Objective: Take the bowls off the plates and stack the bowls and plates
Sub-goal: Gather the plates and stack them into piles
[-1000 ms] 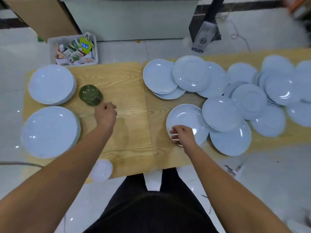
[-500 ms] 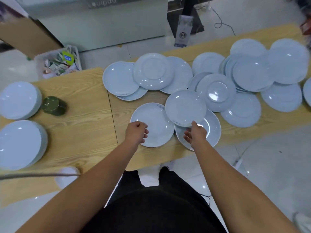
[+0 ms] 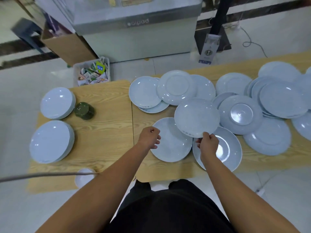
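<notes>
My right hand (image 3: 207, 143) pinches the near rim of a pale blue plate (image 3: 196, 117) and holds it tilted above two other plates. One of those, a plate (image 3: 173, 145), lies flat under my left hand (image 3: 149, 137), whose curled fingers hover at its left rim and hold nothing. The other plate (image 3: 227, 148) lies under my right wrist. Two plate stacks (image 3: 57, 102) (image 3: 50, 141) stand at the far left. Small green bowls (image 3: 84, 110) sit stacked beside the upper stack. A white bowl (image 3: 84, 177) sits at the table's near edge.
Several loose blue plates (image 3: 282, 100) overlap across the right half of the wooden table (image 3: 107, 132), some upside down (image 3: 240, 114). A bin of packets (image 3: 92, 74) and a grey cabinet (image 3: 136, 31) stand on the floor behind. A cable (image 3: 42, 174) crosses the near left.
My right hand has taken the plate's near rim and lifted it off the pile. My left hand stayed at the left rim of the flat plate. The view has swung back to the left.
</notes>
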